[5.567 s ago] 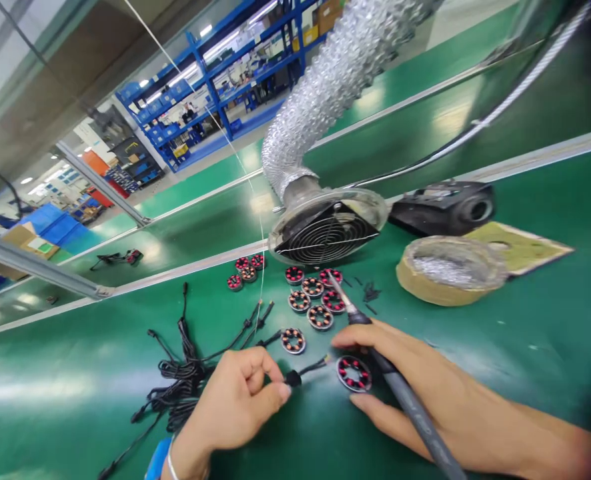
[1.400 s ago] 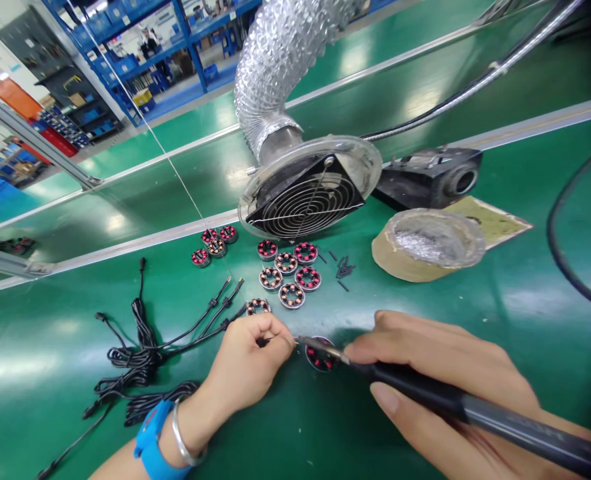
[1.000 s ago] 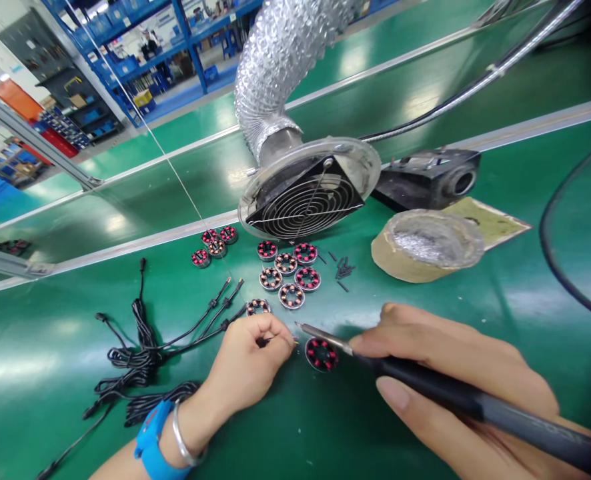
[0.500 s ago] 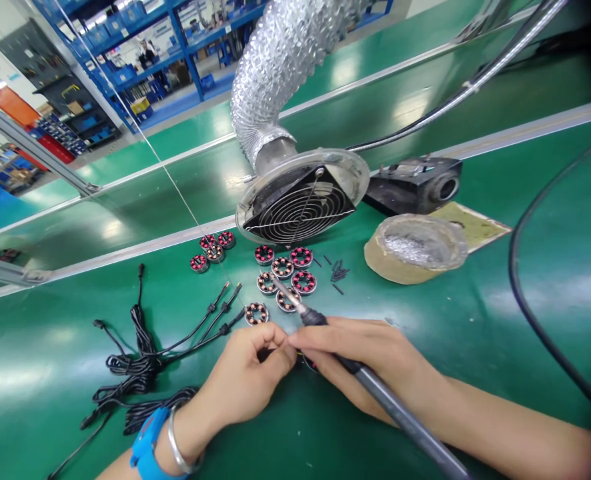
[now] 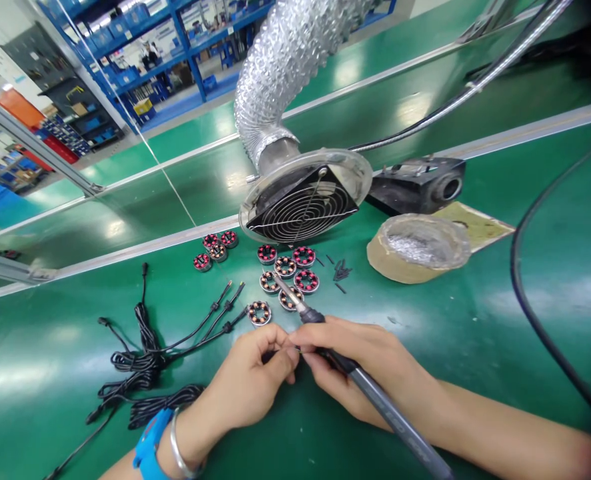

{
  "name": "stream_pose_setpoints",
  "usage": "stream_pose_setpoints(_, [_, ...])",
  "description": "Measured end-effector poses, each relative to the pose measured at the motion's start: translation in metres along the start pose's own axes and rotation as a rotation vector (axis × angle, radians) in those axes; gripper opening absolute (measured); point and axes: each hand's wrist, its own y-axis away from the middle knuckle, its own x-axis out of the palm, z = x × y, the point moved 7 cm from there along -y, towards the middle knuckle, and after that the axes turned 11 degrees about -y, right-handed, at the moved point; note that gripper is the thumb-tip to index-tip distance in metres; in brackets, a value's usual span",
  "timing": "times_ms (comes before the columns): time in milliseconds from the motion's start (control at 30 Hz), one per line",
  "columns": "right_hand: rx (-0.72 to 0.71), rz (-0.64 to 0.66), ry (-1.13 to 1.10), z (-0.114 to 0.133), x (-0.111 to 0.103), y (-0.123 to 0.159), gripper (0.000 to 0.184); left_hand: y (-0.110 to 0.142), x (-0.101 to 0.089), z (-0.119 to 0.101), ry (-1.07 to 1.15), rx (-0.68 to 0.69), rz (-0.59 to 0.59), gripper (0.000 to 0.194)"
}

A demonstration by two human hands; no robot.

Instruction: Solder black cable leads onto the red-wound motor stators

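Soldering iron [image 5: 388, 410] has swung forward, gripped in my right hand [image 5: 378, 353]; left hand [image 5: 255, 377] pinches a mostly hidden wire [image 5: 298, 349]; lettering [image 5: 405, 430] unreadable.

I am looking through the one head-worn camera, which is facing forward and down onto the green bench [image 5: 255, 450]. It is sitting near the left hand [image 5: 255, 380] and right hand [image 5: 380, 353], tilting sideways and taking in blue shelves [image 5: 189, 57] far left.
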Motion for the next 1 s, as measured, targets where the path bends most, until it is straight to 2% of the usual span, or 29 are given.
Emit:
stream_pose_setpoints(100, [-0.016, -0.033, 0.013, -0.001, 0.0, 0.001, 0.029, -0.002, 0.005, 0.003, 0.114, -0.078, 0.037, 0.033])
stream_pose_setpoints(200, [-0.04, -0.051, 0.03, 0.0, -0.002, 0.001, 0.028, -0.002, 0.006, 0.004, 0.158, -0.127, 0.002, 0.03])
stream_pose_setpoints(333, [0.06, -0.025, 0.015, -0.004, -0.002, 0.0, 0.033, -0.002, 0.003, 0.006, 0.164, -0.166, -0.075, 0.021])
stream_pose_setpoints(467, [0.136, 0.014, 0.016, -0.006, 0.0, -0.002, 0.032, -0.002, 0.0, 0.008, 0.137, -0.172, -0.107, 0.021])
stream_pose_setpoints(833, [0.082, -0.04, 0.045, -0.005, -0.005, -0.002, 0.028, -0.002, -0.001, 0.006, 0.055, -0.16, -0.165, 0.018])
stream_pose_setpoints(1000, [0.01, -0.085, 0.036, 0.003, -0.021, -0.002, 0.031, -0.003, 0.0, 0.003, 0.037, -0.139, -0.198, 0.019])
